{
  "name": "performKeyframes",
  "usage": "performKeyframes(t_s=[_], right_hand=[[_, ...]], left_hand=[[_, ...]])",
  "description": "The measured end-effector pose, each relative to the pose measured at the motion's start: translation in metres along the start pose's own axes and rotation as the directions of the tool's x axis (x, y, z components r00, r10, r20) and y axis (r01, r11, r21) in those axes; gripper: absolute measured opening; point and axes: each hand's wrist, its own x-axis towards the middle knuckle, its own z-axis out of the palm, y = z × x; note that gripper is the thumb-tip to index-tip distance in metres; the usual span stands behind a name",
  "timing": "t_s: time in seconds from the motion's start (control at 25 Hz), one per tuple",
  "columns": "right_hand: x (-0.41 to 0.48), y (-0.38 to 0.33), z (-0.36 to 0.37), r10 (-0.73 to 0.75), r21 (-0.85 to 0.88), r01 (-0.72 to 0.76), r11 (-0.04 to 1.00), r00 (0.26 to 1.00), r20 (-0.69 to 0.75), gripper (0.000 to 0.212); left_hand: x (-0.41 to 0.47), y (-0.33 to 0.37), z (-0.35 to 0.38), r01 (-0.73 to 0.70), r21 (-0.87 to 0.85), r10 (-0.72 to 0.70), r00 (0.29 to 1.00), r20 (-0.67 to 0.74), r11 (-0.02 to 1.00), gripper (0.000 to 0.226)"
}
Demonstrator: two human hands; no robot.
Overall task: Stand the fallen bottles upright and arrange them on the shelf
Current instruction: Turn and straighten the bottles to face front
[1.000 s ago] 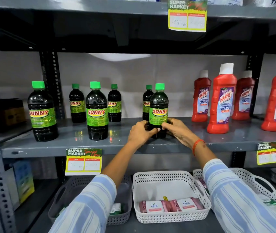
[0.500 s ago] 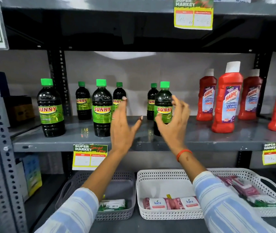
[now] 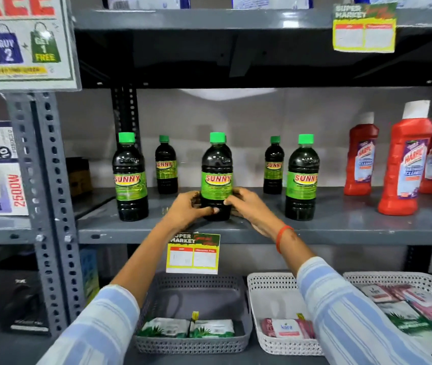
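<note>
Hands [image 3: 191,209] round "SUNNY" bottle [image 3: 216,177]

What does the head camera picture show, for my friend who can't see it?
Both hands, left hand and right hand, hold the base of an upright dark Sunny bottle on a grey shelf. More green-capped bottles stand around it, with red Harpic bottles to the right.

Both hands [image 3: 187,209] [image 3: 246,206] cupped, seemingly gripping.

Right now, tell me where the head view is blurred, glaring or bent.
Head view: the red bottles at right are smeared by motion blur; the held bottle between left hand and right hand is fairly sharp; glare streaks the shelf; the upright bows from wide-angle distortion.
</note>
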Motion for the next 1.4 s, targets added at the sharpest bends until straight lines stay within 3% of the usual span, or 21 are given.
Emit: performKeyframes(t_s=[0.2, 0.52, 0.6, 0.64, 0.68, 0.72, 0.8, 0.84, 0.88, 0.96, 1.0, 1.08, 1.2, 1.4], right_hand=[[0.001, 0.003, 0.0, -0.001, 0.007, 0.001, 1.0, 1.0, 0.005, 0.052], [-0.003, 0.0, 0.0, -0.011, -0.032, 0.01, 0.999, 0.999, -0.031, 0.047], [-0.01, -0.003, 0.004, -0.109, -0.063, 0.102, 0.993, 0.987, -0.121, 0.055], [-0.016, -0.005, 0.008, -0.233, -0.121, 0.21, 0.97, 0.946, -0.226, 0.059], [-0.024, -0.007, 0.013, -0.395, -0.232, 0.332, 0.915, 0.855, -0.335, 0.06], [-0.03, -0.01, 0.021, -0.564, -0.374, 0.432, 0.821, 0.717, -0.409, 0.059], [-0.038, -0.023, 0.043, -0.773, -0.561, 0.534, 0.632, 0.476, -0.419, 0.048], [-0.037, -0.03, 0.056, -0.82, -0.576, 0.586, 0.57, 0.452, -0.352, 0.042], [-0.033, -0.039, 0.073, -0.826, -0.534, 0.639, 0.553, 0.502, -0.255, 0.037], [-0.02, -0.052, 0.108, -0.681, -0.385, 0.619, 0.685, 0.731, -0.036, 0.034], [-0.013, -0.057, 0.125, -0.546, -0.341, 0.528, 0.777, 0.836, 0.052, 0.037], [0.003, -0.063, 0.148, -0.27, -0.28, 0.299, 0.912, 0.953, 0.139, 0.045], [0.019, -0.061, 0.164, -0.101, -0.192, 0.139, 0.972, 0.976, 0.195, 0.043], [0.027, -0.054, 0.173, -0.099, -0.128, 0.123, 0.984, 0.979, 0.179, 0.047]], left_hand=[[0.009, -0.012, 0.005, 0.067, 0.081, -0.064, 0.997, -0.043, 0.994, 0.051], [0.004, -0.006, 0.006, 0.052, 0.069, -0.05, 0.998, -0.031, 0.996, 0.049], [-0.003, -0.003, 0.008, 0.008, 0.082, 0.002, 0.993, -0.116, 0.997, 0.054], [-0.009, -0.001, 0.008, -0.035, 0.098, 0.054, 0.978, -0.2, 0.995, 0.057], [-0.016, 0.0, 0.008, -0.091, 0.159, 0.136, 0.944, -0.3, 0.983, 0.06], [-0.024, -0.001, 0.006, -0.128, 0.267, 0.23, 0.889, -0.396, 0.955, 0.062], [-0.04, -0.005, -0.007, -0.104, 0.492, 0.397, 0.741, -0.542, 0.864, 0.069], [-0.047, -0.008, -0.017, -0.044, 0.552, 0.43, 0.681, -0.593, 0.832, 0.074], [-0.053, -0.013, -0.029, 0.033, 0.562, 0.413, 0.643, -0.645, 0.826, 0.081], [-0.061, -0.026, -0.058, 0.161, 0.441, 0.239, 0.654, -0.717, 0.883, 0.091], [-0.064, -0.031, -0.071, 0.202, 0.355, 0.121, 0.698, -0.706, 0.913, 0.092], [-0.066, -0.042, -0.09, 0.246, 0.286, -0.021, 0.79, -0.612, 0.926, 0.076], [-0.066, -0.048, -0.103, 0.254, 0.333, -0.023, 0.825, -0.565, 0.908, 0.047], [-0.063, -0.047, -0.109, 0.265, 0.321, -0.036, 0.819, -0.573, 0.909, 0.046]])
